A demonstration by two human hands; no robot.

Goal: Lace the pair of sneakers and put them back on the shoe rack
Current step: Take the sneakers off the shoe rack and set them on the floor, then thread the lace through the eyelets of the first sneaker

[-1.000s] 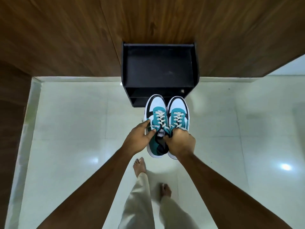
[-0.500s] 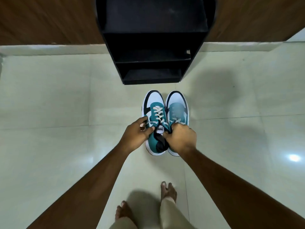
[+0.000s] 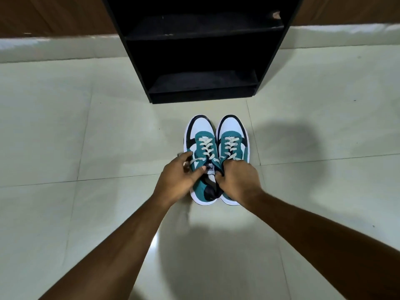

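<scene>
Teal suede-like sneakers with white toes, black trim and flat cream laces [image 3: 216,156] sit side by side at frame centre, our left hand [image 3: 180,177] and right hand [image 3: 237,178] each clenched on one collar. Above, we see the matte black boxy shoe rack [image 3: 201,61], its shelves bare, on glossy pale floor tiles [image 3: 65,137].
</scene>
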